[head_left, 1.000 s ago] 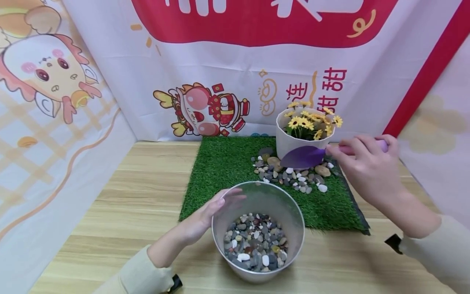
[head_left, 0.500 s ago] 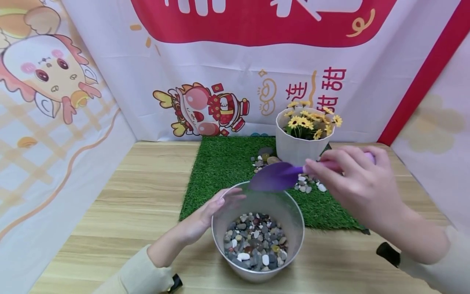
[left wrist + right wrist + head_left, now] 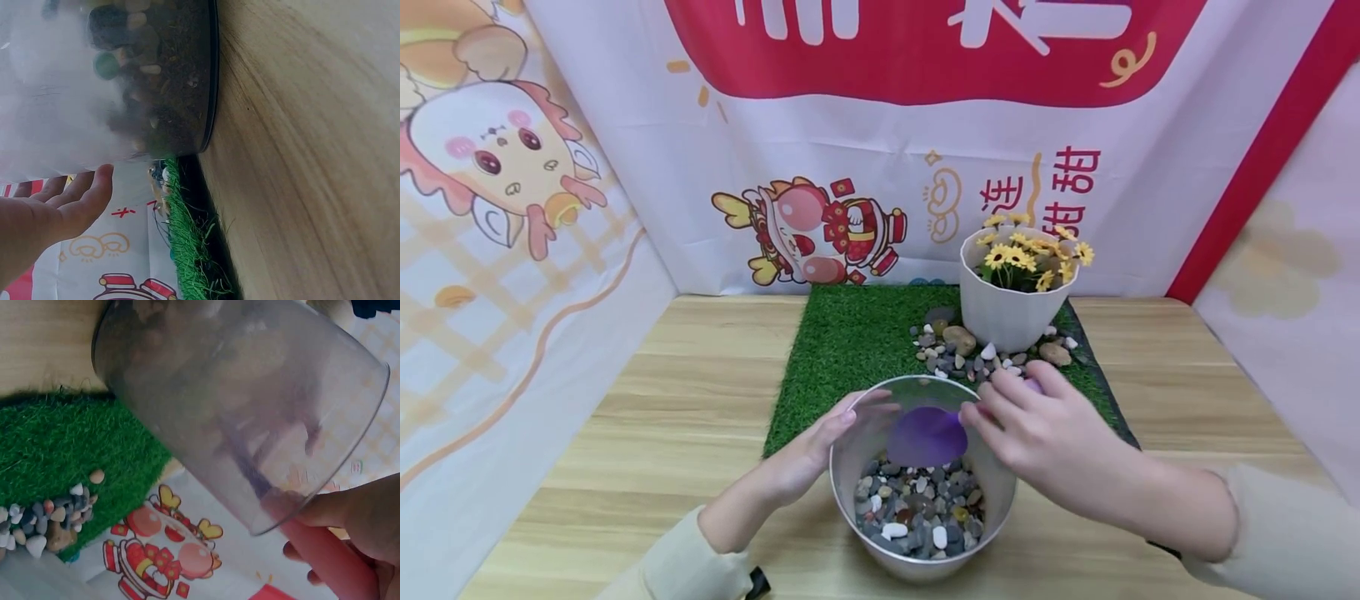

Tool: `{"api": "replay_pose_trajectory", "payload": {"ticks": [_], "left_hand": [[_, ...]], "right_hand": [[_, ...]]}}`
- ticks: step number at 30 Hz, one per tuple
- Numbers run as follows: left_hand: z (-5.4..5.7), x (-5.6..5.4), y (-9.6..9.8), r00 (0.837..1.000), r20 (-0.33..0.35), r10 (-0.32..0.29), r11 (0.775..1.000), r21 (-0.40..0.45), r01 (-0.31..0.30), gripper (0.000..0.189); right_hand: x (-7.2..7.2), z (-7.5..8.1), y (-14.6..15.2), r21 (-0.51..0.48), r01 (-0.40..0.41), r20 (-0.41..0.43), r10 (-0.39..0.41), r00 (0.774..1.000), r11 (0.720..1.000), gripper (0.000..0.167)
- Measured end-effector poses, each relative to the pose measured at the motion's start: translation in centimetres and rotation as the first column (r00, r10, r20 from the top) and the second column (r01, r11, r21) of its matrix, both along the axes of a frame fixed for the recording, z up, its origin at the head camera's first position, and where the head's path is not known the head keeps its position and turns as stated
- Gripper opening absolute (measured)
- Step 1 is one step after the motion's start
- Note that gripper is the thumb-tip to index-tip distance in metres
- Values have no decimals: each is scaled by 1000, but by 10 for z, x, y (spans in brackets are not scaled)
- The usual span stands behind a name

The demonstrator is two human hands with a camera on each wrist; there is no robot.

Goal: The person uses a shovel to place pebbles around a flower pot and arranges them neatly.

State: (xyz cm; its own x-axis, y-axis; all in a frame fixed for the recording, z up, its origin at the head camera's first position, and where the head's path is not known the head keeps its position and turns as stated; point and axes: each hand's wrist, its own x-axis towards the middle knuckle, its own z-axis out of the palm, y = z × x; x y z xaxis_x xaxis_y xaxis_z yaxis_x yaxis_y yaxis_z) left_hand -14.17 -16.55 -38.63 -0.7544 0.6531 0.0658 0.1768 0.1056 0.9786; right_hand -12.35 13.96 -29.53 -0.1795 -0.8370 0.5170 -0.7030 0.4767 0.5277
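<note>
Purple plastic trowel (image 3: 927, 435), blade dipped inside the frosted clear plastic tub (image 3: 880, 533) of mixed pebbles (image 3: 917, 512) near the desk's front edge, is gripped by its pink handle in the right hand (image 3: 1037, 433). Whether the blade touches the pebbles is hard to tell. Fingers straight, the left hand (image 3: 808, 450) rests against the tub's left wall. Behind lies a green artificial grass mat (image 3: 850, 342) bearing loose pebbles (image 3: 958, 354) and a white pot of yellow flowers (image 3: 1011, 287).

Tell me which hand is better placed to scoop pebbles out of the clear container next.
Right. The right hand grips the purple scoop, whose blade is already inside the clear container, just above the pebbles. The left hand lies flat against the container's outer wall, steadying it, and holds no tool.
</note>
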Motion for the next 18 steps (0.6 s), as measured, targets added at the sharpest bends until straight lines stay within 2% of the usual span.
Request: {"api": "replay_pose_trajectory", "payload": {"ticks": [4, 6, 9, 11, 15, 18], "left_hand": [[0, 1, 1, 1000, 12, 0, 1000, 0, 0, 60], [0, 1, 2, 1000, 17, 2, 1000, -6, -2, 60], [0, 1, 3, 1000, 11, 12, 1000, -13, -12, 60], [0, 0, 2, 1000, -2, 23, 1000, -17, -23, 61], [0, -1, 1, 1000, -13, 27, 1000, -12, -27, 60], [-1, -1, 1, 1000, -10, 18, 1000, -8, -18, 60]], "right_hand": [[0, -1, -12, 70, 60, -46, -57, 997, 996, 54], [2, -2, -16, 111, 100, -82, -92, 992, 989, 47], [7, -2, -26, 180, 174, -124, -153, 980, 968, 21], [12, -3, -34, 234, 236, -154, -203, 967, 943, 10], [19, -5, -48, 353, 318, -180, -269, 946, 880, 14], [21, -3, -53, 436, 344, -129, -320, 939, 832, 16]]}}
